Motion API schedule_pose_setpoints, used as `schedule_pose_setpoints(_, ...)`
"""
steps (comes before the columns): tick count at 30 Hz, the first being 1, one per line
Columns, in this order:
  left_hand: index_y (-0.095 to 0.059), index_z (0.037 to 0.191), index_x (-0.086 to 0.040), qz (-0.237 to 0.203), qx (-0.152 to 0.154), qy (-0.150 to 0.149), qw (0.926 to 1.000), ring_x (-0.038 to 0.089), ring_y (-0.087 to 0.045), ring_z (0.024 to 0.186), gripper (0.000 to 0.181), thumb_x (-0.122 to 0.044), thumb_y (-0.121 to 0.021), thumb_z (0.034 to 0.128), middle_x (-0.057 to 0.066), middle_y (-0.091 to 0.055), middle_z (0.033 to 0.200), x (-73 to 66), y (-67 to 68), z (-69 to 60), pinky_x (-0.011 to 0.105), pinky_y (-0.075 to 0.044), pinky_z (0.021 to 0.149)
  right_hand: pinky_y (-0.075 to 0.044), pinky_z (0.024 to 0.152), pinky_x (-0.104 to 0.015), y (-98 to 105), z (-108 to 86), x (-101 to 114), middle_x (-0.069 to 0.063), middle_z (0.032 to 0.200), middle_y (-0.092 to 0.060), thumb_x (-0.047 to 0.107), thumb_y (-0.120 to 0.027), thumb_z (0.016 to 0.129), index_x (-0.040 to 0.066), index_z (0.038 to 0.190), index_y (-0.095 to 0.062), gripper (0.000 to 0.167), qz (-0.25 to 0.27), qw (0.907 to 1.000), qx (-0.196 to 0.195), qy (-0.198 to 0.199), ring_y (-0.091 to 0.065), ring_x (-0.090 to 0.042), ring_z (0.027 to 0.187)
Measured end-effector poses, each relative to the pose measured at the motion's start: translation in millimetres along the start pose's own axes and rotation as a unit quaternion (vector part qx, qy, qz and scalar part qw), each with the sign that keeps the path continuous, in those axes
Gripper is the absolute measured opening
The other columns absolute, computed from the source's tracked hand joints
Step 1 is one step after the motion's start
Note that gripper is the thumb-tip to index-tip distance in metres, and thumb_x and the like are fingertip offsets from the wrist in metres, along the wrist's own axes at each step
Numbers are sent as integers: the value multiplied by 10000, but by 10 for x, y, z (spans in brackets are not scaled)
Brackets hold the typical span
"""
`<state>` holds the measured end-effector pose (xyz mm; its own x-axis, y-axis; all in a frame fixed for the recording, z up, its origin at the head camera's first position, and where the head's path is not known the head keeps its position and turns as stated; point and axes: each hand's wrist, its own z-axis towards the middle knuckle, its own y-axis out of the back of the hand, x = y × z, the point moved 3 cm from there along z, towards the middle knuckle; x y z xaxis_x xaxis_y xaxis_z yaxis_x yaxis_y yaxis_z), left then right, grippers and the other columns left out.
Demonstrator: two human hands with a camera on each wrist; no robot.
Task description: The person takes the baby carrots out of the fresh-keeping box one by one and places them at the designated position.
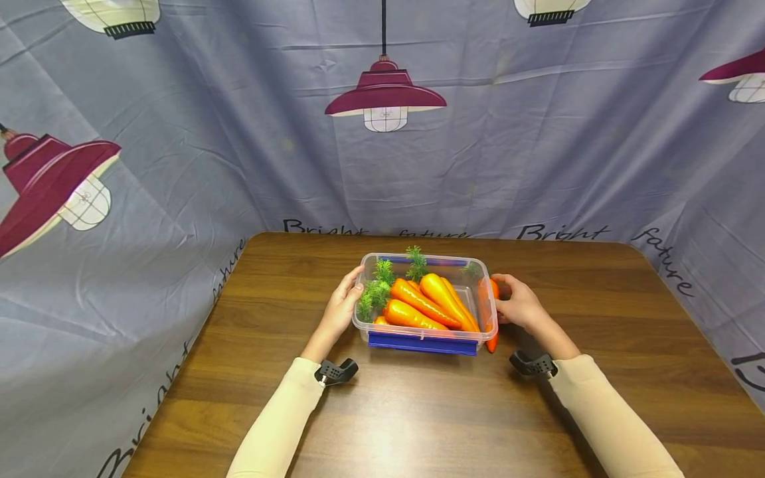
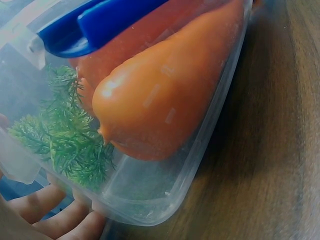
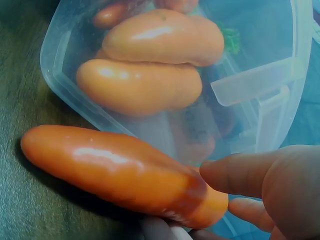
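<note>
A clear plastic container [image 1: 423, 337] with blue side latches stands on the table, holding several orange toy carrots [image 1: 414, 315] and green leafy tops [image 1: 376, 295]. My left hand [image 1: 343, 304] grips its left side at the rim; in the left wrist view the fingers [image 2: 62, 217] bend against the outer wall. Just outside the right wall lies another orange carrot [image 3: 115, 172], partly hidden behind the container in the head view. My right hand [image 1: 518, 304] pinches that carrot near its thick end, the thumb [image 3: 235, 172] on one side and fingers on the other.
The brown wooden table [image 1: 430, 411] extends around the container on every side. A grey-blue curtain [image 1: 287, 133] printed with lamps and lettering hangs behind and beside it. Black camera mounts [image 1: 337, 372] sit on both wrists.
</note>
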<state>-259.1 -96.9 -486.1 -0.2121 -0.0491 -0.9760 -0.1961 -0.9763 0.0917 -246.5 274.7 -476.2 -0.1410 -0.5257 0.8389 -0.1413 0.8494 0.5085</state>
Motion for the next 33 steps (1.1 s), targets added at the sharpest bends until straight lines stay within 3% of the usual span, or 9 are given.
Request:
schedule_pose_setpoints(15, -373, 1534, 28, 139, -48, -29, 9999, 430, -254, 1542, 474, -65, -411, 1070, 250, -305, 1644, -4, 9, -5, 605, -288, 1232, -649, 656, -365, 54, -16, 28, -433, 1384, -435, 32, -649, 924, -61, 1517, -330, 680, 4, 10000, -44, -13, -681, -171, 763)
schedule_pose_setpoints(26, -373, 1525, 46, 146, -38, -39, 9999, 437, -244, 1543, 472, -59, -412, 1066, 260, -309, 1638, 0, 11, -5, 604, -278, 1234, -651, 669, -401, 183, -38, 101, -437, 1408, -432, 55, -634, 929, -54, 1533, -317, 691, -232, 9996, -173, 77, -720, -282, 853)
schedule_pose_setpoints(33, -376, 1529, 34, 64, -36, -4, 10000, 429, -253, 1542, 474, -55, -418, 1065, 252, -311, 1640, -13, 4, -5, 601, -284, 1233, -652, 697, -408, 345, -102, 304, -424, 1445, -423, 91, -641, 957, -35, 1539, -331, 672, -418, 9976, -470, 274, -738, -376, 891)
